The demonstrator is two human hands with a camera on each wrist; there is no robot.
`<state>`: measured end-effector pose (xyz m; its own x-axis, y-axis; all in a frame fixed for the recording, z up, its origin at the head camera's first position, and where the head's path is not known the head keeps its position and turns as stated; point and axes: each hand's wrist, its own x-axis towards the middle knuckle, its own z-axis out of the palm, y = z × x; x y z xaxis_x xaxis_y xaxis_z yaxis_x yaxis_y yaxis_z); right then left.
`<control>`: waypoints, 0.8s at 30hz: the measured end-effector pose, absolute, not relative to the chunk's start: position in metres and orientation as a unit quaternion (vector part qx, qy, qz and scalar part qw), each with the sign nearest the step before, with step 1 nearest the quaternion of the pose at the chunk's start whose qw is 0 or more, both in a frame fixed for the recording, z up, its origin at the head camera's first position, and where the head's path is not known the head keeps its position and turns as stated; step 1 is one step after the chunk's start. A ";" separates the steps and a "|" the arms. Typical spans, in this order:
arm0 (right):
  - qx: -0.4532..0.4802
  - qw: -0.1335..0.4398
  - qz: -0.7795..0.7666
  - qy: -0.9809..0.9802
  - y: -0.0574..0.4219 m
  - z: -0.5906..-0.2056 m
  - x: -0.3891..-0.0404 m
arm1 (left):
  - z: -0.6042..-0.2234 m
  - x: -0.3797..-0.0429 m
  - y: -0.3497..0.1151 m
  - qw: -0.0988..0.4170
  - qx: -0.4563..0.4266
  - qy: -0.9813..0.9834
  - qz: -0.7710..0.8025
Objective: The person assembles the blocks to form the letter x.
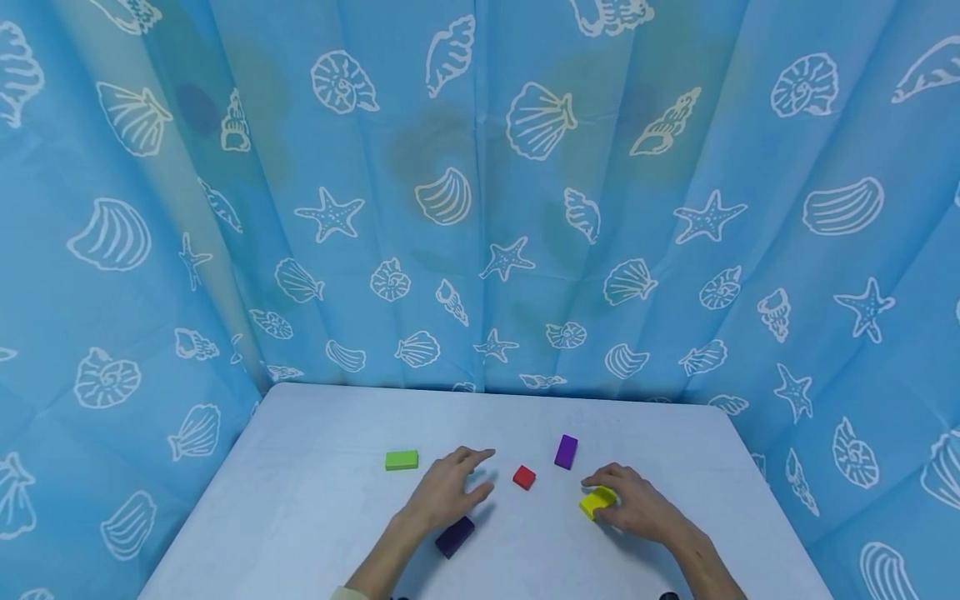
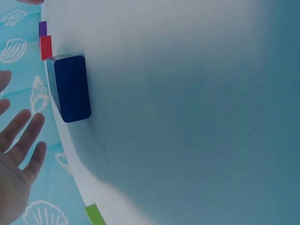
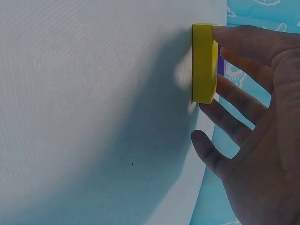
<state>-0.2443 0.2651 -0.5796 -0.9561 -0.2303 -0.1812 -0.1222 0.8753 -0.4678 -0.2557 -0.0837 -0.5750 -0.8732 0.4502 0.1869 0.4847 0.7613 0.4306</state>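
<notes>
My right hand (image 1: 633, 504) is at a yellow block (image 1: 597, 502) on the white table, thumb and fingers spread about it. In the right wrist view, the thumb (image 3: 248, 41) overlaps one upper corner of the yellow block (image 3: 202, 63); whether it presses there I cannot tell. Some fingertips are partly hidden behind the block. My left hand (image 1: 444, 493) hovers with extended, spread fingers over the table, just above a dark navy block (image 1: 455, 537). In the left wrist view, that hand (image 2: 18, 168) holds nothing, and the navy block (image 2: 72, 89) lies apart from its fingers.
Between the hands lies a small red block (image 1: 524, 477), and a purple block (image 1: 566, 452) sits behind it to the right. A green block (image 1: 402, 460) is left of the left hand. Beyond the table (image 1: 315, 417) hangs a blue shell-patterned curtain (image 1: 480, 208).
</notes>
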 end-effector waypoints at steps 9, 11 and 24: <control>-0.087 0.124 -0.236 0.960 0.264 -0.580 -0.244 | -0.575 -0.257 -0.079 0.042 -0.266 -0.935 -0.232; -0.092 0.124 -0.234 0.960 0.263 -0.579 -0.244 | -0.576 -0.258 -0.077 0.043 -0.266 -0.936 -0.228; -0.099 0.129 -0.223 0.961 0.261 -0.576 -0.244 | -0.574 -0.261 -0.068 0.031 -0.266 -0.939 -0.214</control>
